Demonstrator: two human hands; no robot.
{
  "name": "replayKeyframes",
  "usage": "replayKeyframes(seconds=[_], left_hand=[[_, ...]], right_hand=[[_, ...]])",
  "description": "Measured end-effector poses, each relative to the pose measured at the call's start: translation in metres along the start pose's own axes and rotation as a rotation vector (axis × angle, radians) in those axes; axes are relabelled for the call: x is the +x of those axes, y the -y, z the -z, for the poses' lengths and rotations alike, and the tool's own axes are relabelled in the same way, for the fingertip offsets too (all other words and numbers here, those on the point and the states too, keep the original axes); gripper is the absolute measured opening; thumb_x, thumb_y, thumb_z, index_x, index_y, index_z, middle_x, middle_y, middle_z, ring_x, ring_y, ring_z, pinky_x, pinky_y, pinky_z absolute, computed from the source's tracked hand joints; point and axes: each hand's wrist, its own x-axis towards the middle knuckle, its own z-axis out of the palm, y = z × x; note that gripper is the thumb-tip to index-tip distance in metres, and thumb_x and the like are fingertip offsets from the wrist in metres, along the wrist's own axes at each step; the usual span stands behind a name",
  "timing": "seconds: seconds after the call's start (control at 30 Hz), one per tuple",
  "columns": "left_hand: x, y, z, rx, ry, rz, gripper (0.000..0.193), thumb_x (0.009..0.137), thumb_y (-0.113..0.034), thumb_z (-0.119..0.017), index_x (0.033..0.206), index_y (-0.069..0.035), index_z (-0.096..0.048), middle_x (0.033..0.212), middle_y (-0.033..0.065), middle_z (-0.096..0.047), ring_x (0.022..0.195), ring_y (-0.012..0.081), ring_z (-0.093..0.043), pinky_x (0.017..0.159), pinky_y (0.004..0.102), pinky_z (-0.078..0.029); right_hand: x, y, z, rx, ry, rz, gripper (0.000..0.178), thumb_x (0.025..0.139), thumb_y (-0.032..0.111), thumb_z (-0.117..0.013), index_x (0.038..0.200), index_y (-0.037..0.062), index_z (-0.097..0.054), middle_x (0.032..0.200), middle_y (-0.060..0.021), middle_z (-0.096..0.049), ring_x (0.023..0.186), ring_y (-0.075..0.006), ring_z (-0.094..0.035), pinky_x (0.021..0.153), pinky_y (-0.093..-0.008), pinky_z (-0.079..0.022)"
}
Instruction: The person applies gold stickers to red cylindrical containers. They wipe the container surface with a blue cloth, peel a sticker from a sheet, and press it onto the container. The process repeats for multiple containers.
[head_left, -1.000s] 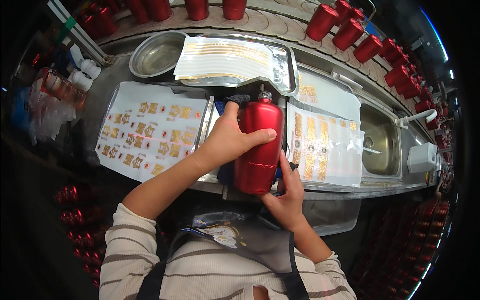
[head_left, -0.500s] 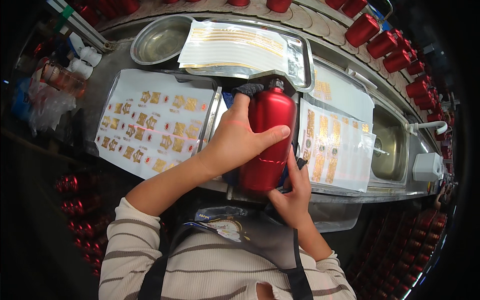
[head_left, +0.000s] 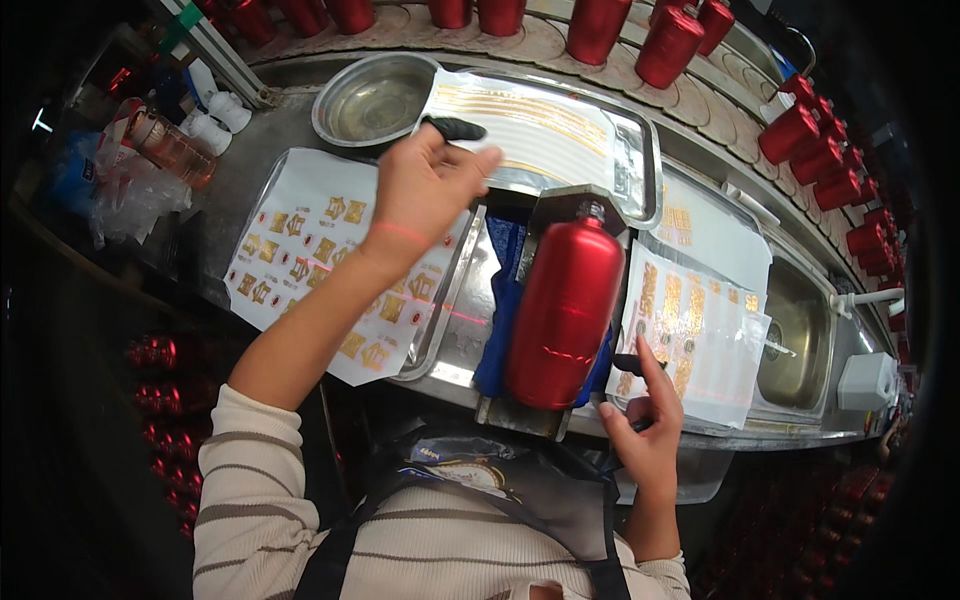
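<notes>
On a grey metal holder (head_left: 520,418), a metallic-red, round-shouldered bottle (head_left: 568,310) lies free of both hands

Just right of the red bottle's base is the bare right hand (head_left: 648,430), its thumb and forefinger spread wide with nothing seen between them. Dark covers sit on some of its fingers, perhaps to guard the skin or keep marks off.

The bottle itself lies along the holder, its narrow clear neck pointing away from the person. A crumpled dark-blue cloth (head_left: 497,330) shows along its sides, seemingly as padding that stops it rolling or scratching.

Beyond the bottle's left shoulder, well apart from it, the left hand (head_left: 422,195) hangs over the trays. It is blurred: thumb and a black-covered finger stand a little apart, and I cannot tell whether they pinch anything small.

Left of the bottle, a white sheet with gold and red motifs (head_left: 305,205) lies flat in a shallow metal tray; to its right, a white sheet with gold ornamental bands (head_left: 735,385). Both look placed for easy reach from either side.

Past the bottle's neck lies a white sheet with thin gold stripes (head_left: 575,160) on another tray, with a round steel bowl (head_left: 328,108) to its left. Farthest beyond, more upright red bottles (head_left: 670,48) stand spaced on a line of overlapping pale plates (head_left: 545,35), presumably to keep them from knocking.
</notes>
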Motion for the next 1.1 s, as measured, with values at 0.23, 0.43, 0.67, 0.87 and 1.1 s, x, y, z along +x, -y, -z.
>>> replayKeyframes(seconds=[0.23, 0.43, 0.67, 0.87, 1.1], left_hand=[[0.168, 0.061, 0.045, 0.783, -0.258, -0.014, 0.042, 0.069, -0.031, -0.082, 0.088, 0.001, -0.063, 0.092, 0.0157, -0.072, 0.086, 0.0303, -0.07, 0.076, 0.0414, -0.054], [0.207, 0.082, 0.047, 0.774, -0.179, 0.152, 0.058, 0.058, -0.031, -0.089, 0.098, 0.003, -0.065, 0.108, 0.0227, -0.069, 0.097, 0.034, -0.069, 0.084, 0.0409, -0.054], [0.182, 0.06, 0.028, 1.043, -0.193, -0.181, 0.037, 0.073, -0.023, -0.079, 0.091, 0.002, -0.06, 0.088, 0.0226, -0.069, 0.088, 0.0398, -0.067, 0.078, 0.0467, -0.051], [0.174, 0.04, 0.023, 1.398, -0.066, -0.544, 0.012, 0.08, -0.015, -0.066, 0.084, -0.006, -0.06, 0.079, 0.0172, -0.068, 0.084, 0.04, -0.066, 0.07, 0.0519, -0.048], [0.165, 0.002, -0.009, 1.343, 0.012, -0.688, 0.014, 0.077, -0.013, -0.067, 0.087, -0.005, -0.062, 0.08, 0.0169, -0.069, 0.079, 0.038, -0.067, 0.071, 0.0479, -0.051]], right_hand=[[0.018, -0.006, -0.005, 0.15, -0.117, -0.033, 0.066, 0.076, -0.006, -0.069, 0.14, 0.0027, -0.055, 0.117, -0.0076, -0.064, 0.054, 0.0, -0.036, 0.049, -0.0168, -0.033], [0.021, -0.007, -0.002, 0.044, -0.134, -0.005, 0.062, 0.076, -0.003, -0.071, 0.136, 0.0026, -0.057, 0.108, -0.0085, -0.065, 0.054, -0.0028, -0.039, 0.049, -0.0192, -0.033], [0.033, -0.008, 0.01, -0.015, -0.156, 0.043, 0.062, 0.076, -0.002, -0.07, 0.136, 0.002, -0.057, 0.104, -0.009, -0.066, 0.054, -0.004, -0.039, 0.048, -0.0204, -0.033], [0.05, 0.004, 0.026, -0.139, -0.186, 0.222, 0.06, 0.076, 0.001, -0.071, 0.135, 0.0018, -0.058, 0.099, -0.0091, -0.067, 0.054, -0.0056, -0.037, 0.048, -0.0217, -0.031], [0.088, 0.034, 0.035, -0.11, -0.222, 0.351, 0.056, 0.08, 0.003, -0.072, 0.135, 0.0039, -0.059, 0.103, -0.0066, -0.066, 0.053, -0.0033, -0.038, 0.048, -0.02, -0.031]])
